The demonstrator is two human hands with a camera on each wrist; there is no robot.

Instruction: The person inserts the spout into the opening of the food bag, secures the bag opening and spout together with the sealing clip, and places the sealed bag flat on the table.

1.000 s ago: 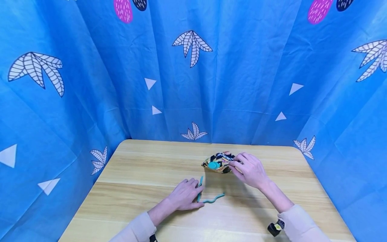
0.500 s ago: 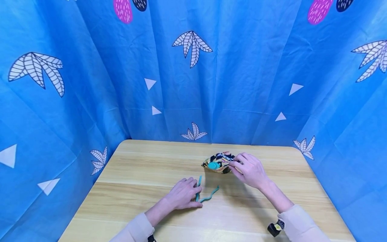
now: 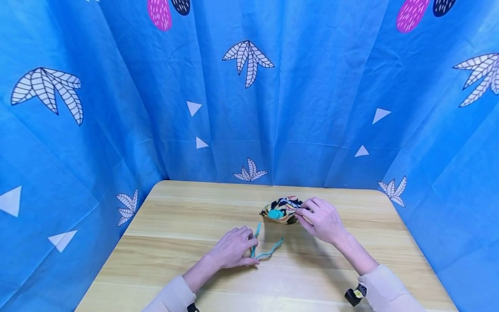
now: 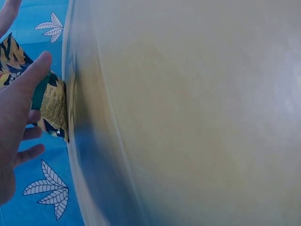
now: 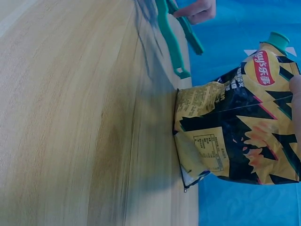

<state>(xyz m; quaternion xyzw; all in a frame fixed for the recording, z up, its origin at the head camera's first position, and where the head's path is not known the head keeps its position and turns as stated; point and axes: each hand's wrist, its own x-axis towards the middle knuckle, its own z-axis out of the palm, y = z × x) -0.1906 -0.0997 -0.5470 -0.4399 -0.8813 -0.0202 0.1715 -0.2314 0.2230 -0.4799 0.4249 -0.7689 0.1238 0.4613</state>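
Observation:
A chip bag (image 3: 288, 208) in black and gold, with a red Lay's label, stands tilted on the far half of the table. My right hand (image 3: 321, 220) grips its right upper edge. At one upper corner of the bag (image 5: 235, 122) sits a round green cap (image 5: 279, 41). My left hand (image 3: 235, 248) pinches a green bag clip (image 3: 269, 252) between thumb and fingers near its hinge, just in front of the bag. The two long arms of the clip (image 5: 170, 40) spread into a V. In the left wrist view, the left hand (image 4: 19, 108) partly covers the bag (image 4: 54, 106).
The light wooden table (image 3: 175, 216) has rounded far corners. Blue curtains (image 3: 312, 108) printed with white leaves and triangles enclose it behind and on both sides. Both wrists wear black straps, one with a small black device (image 3: 354, 296) below the right sleeve.
My left hand has shifted a little to the left and away from me with the bag clip. One clip arm has swung upward, narrowing the V. Right hand and bag stay put.

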